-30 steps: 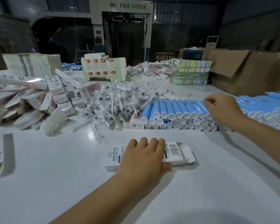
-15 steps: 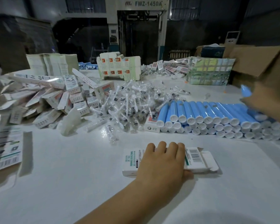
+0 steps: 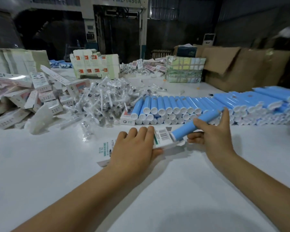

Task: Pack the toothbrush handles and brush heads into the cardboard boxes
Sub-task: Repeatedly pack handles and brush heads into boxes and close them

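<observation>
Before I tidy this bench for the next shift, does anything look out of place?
Yes. The brush heads lie in a loose heap, and opened boxes are tumbled askew beside them. The blue handles are stacked in neat rows by contrast.

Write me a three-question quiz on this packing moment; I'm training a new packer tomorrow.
1. True or false: the left hand presses the small white box flat on the table.
2. What does the right hand hold? A) a brush head B) a blue toothbrush handle C) a folded carton
3. Fill in: the handle's white end points at the box's open ____ end.

Key: 1 true; 2 B; 3 right
</observation>
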Demonstrator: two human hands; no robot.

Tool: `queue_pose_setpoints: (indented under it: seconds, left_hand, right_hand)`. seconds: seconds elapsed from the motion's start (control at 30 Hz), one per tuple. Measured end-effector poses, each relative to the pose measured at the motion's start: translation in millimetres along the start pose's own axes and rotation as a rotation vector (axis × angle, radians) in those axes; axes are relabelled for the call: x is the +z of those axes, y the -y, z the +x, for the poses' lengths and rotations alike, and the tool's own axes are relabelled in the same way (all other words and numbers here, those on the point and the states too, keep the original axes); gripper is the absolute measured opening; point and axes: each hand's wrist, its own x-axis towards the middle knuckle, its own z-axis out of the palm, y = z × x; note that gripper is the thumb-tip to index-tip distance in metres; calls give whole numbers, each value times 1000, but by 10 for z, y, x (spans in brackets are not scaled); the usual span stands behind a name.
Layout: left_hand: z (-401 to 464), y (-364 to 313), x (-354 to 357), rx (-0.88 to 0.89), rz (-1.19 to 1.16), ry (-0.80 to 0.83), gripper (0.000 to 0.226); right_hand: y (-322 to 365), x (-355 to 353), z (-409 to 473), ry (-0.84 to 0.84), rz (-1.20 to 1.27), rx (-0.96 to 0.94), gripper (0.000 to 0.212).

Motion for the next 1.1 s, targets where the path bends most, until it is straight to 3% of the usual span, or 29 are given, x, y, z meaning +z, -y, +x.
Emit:
queue_pose_setpoints:
  seconds: [0.1,0.2,0.3,0.4,0.57,0.63,0.77,0.97,1.1]
  left_hand:
    - [-31,-37,14,6,29,4,72]
    - [-51,16,13,-25,39,-3,71]
    - [-37,19,-5,-34,32,-12,74]
    - [-42,-18,-4,-7,33,-9,75]
    - [-66,62,5,12,26,-17,67]
    - [-69,66,-5,20,15,-10,68]
    - [-68,48,3,54,-16,3,69]
    - [-50,55,-11,71,-41,42,65]
    - [-43,57,-27,87,-52,108,61]
  right_hand:
    - [-123,70,-84,20,-28,-34,79]
    - [-171,28,-98,-52,-77,-65,45]
    - [-244,4,-138,-47,-299,-56,16]
    - [-346,26,-180,72,-493,-129,26]
    - [-288,1,-55,-48,-289,74,19]
    - [-247,46,30,-31,-321,71,18]
    - [-53,449,220,153,-562,-128,19]
    - [104,1625,398,525,-831,-475,20]
    - [-92,2424,581,597,-964,-577,16]
